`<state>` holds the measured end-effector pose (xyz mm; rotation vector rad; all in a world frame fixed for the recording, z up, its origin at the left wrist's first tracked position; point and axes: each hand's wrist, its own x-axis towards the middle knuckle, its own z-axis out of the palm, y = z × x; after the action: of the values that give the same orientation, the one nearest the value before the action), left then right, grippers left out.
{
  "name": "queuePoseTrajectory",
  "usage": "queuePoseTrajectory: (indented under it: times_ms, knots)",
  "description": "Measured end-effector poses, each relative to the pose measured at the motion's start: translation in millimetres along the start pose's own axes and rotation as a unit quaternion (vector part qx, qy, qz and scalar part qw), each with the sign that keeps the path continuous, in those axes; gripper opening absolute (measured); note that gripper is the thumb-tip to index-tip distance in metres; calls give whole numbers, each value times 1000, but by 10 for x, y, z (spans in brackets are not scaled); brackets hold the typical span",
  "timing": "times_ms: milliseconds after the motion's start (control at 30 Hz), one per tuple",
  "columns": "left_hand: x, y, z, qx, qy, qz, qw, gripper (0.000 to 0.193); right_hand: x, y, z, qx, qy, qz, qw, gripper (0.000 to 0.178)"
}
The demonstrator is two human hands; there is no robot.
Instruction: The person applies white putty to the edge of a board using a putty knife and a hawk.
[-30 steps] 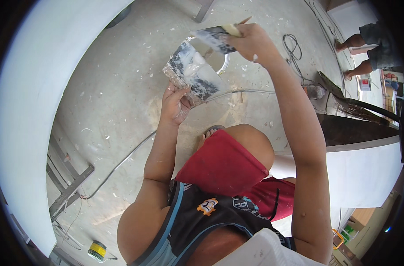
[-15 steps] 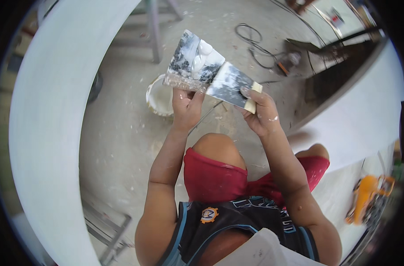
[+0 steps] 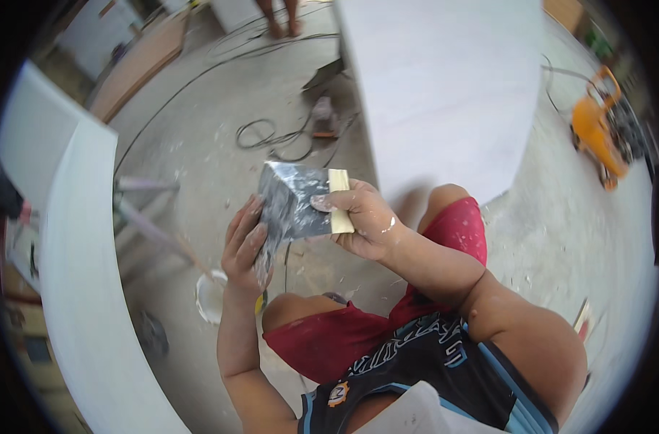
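Observation:
My right hand point(image 3: 369, 217) grips a wide putty knife point(image 3: 307, 224) by its cream-coloured back edge, with the thumb on the flat grey blade. White putty smears streak the blade. My left hand point(image 3: 244, 249) closes round a second putty-smeared plate point(image 3: 266, 254), steeply tilted, so its face is mostly hidden. The blade and the plate meet or overlap in front of me; exactly where they touch I cannot tell. Below my left hand, a white bucket point(image 3: 200, 298) stands on the floor, partly hidden by my forearm.
A long white panel point(image 3: 76, 239) curves along the left; a broad white panel point(image 3: 445, 87) lies ahead to the right. Cables point(image 3: 253, 137) and a small power tool point(image 3: 326, 119) are on the floor. An orange machine point(image 3: 593, 126) stands far right. Another person's legs point(image 3: 286, 18) show at the top.
My view has swung to the right. The putty knife now lies level across the plate, which has tipped from face-up to steep; the white lumps on it no longer show.

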<state>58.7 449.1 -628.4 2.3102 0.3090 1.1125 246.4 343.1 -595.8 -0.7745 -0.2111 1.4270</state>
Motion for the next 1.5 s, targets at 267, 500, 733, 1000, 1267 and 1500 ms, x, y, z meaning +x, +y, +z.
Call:
queuePoseTrajectory:
  times_ms: [267, 500, 733, 1000, 1267, 1500]
  knots:
    - [887, 408, 458, -9, -97, 105, 990, 25, -543, -863, -441, 149, -83, -96, 981, 31]
    - [1302, 518, 1041, 50, -130, 248, 959, 31, -980, -1429, -1021, 166, -31, -235, 957, 34]
    - [1784, 1297, 1832, -654, -129, -310, 678, 52, -1399, -1879, -1363, -339, 149, -562, 740, 33]
    - [1908, 1589, 2381, -674, -157, -270, 670, 56, -1504, -2074, -1727, -640, 170, -627, 410, 38]
    - [1872, 1524, 2786, -535, -75, -132, 831, 35, -1645, -1928, -2247, 1, 196, -390, 900, 28]
    - [1839, 1460, 2967, -125, -147, 217, 957, 34, -1568, -1877, -2062, 121, 172, -350, 913, 30]
